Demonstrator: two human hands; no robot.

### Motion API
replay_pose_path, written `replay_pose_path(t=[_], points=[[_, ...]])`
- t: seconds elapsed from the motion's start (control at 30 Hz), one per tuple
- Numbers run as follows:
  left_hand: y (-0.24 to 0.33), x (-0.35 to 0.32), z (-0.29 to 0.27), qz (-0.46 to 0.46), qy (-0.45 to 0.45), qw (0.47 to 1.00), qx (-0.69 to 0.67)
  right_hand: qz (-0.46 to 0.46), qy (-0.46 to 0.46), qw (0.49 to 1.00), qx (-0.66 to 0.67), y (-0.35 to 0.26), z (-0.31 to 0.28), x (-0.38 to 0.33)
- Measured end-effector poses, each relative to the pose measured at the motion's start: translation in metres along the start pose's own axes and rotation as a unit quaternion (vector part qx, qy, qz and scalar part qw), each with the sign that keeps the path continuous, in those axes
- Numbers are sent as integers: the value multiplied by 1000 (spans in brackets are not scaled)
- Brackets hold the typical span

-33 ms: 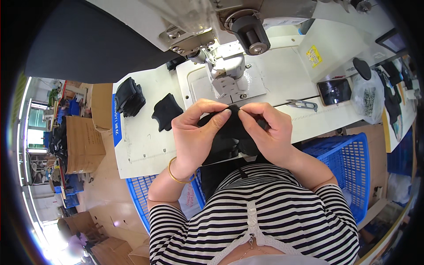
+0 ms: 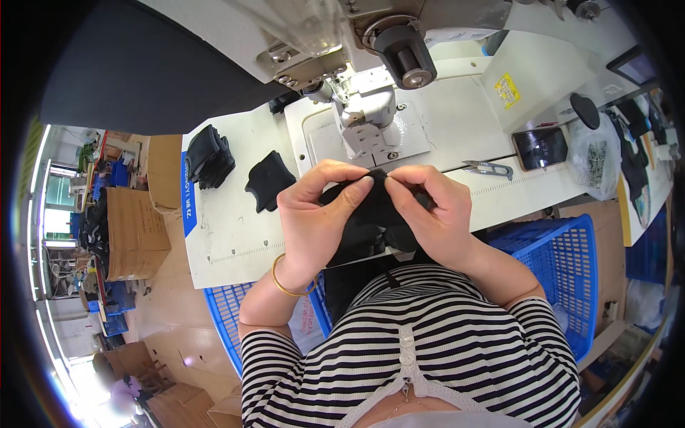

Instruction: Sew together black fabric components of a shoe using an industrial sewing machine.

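Between my two hands, just in front of the sewing machine (image 2: 367, 118), is a piece of black fabric (image 2: 377, 207). My left hand (image 2: 317, 210) pinches its upper edge between thumb and fingers. Close beside it, my right hand (image 2: 432, 210) pinches the same edge, the fingertips of both hands almost meeting. The fabric hangs down toward my lap, and its lower part is partly hidden by my hands. To the left on the white table (image 2: 235, 235) lie a single black fabric piece (image 2: 270, 181) and a stack of black pieces (image 2: 210, 158).
Thread snips (image 2: 489, 169) and a phone (image 2: 541, 149) lie on the table to the right, beside a clear plastic bag (image 2: 594, 164) of small items. Blue baskets stand below, one at right (image 2: 560, 264) and one at left (image 2: 228, 314). Cardboard boxes (image 2: 135, 232) are on the far left.
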State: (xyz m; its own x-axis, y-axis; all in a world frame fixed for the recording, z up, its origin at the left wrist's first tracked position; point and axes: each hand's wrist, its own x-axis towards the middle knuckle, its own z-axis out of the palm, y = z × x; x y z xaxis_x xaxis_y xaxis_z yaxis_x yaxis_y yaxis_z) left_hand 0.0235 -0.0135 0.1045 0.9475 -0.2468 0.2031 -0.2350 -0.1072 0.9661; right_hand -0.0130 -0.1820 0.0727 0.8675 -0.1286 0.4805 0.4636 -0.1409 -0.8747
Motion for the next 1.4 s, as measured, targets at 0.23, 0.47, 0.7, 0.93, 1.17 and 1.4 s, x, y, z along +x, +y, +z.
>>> replay_pose_path(t=[0.23,0.47,0.7,0.93,1.17,1.4], points=[[-4,2,-1,33,47,998,-6,-12,8,1000,-3,3,3,-1],[-10,9,-5,-2,101,990,-98,-40,-33,995,-86,1,-9,-1],[-7,17,-8,-17,91,988,-121,-32,-44,994,-93,1,-8,1],[-4,66,-30,-102,2,987,-125,208,-62,965,150,-5,0,20],[4,96,-37,-146,-46,976,-156,191,-45,964,178,-2,4,39],[8,104,-38,-164,-38,977,-129,187,-55,964,180,3,5,42]])
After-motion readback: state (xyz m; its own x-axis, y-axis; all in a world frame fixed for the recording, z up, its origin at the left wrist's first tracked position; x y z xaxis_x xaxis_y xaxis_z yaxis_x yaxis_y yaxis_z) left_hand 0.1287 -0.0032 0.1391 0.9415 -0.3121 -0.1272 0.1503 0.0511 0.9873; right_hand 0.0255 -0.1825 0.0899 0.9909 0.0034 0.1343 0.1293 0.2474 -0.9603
